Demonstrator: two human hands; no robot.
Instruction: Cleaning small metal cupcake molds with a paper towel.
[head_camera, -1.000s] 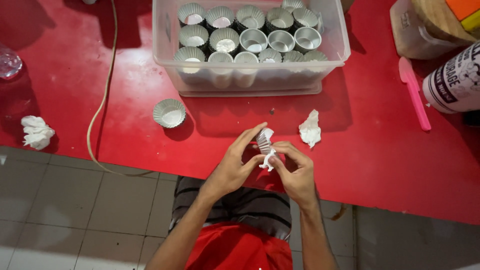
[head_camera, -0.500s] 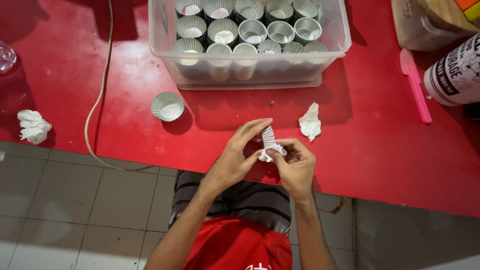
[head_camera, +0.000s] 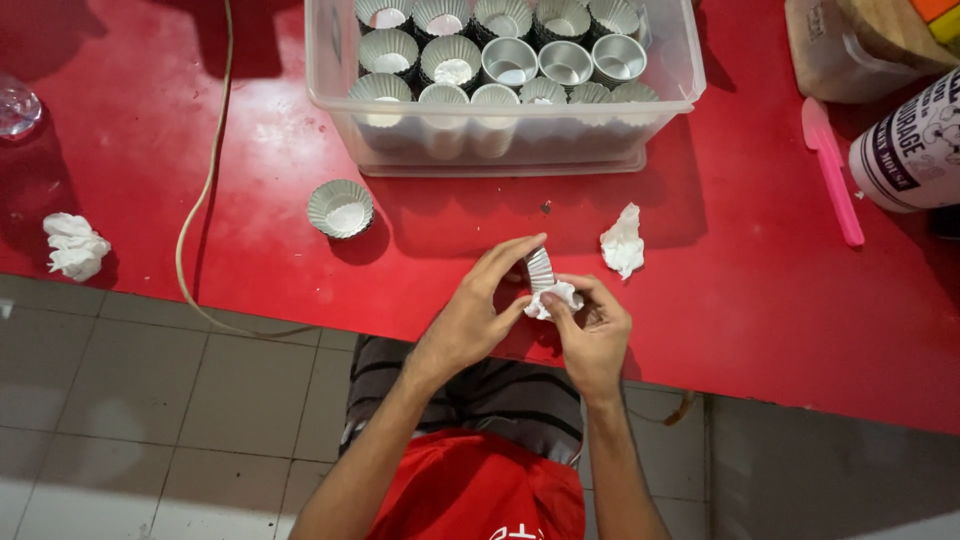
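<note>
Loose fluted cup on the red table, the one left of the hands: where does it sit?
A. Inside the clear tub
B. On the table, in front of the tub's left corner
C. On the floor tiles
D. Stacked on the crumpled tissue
B: the loose fluted cup stands alone on the red table, outside the clear tub and apart from it.

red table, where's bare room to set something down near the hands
Free: red table between crumpled tissue and pink spatula; also between cord and loose foil cup. Crowded: the clear tub.

Pink spatula, cord, crumpled tissue
</note>
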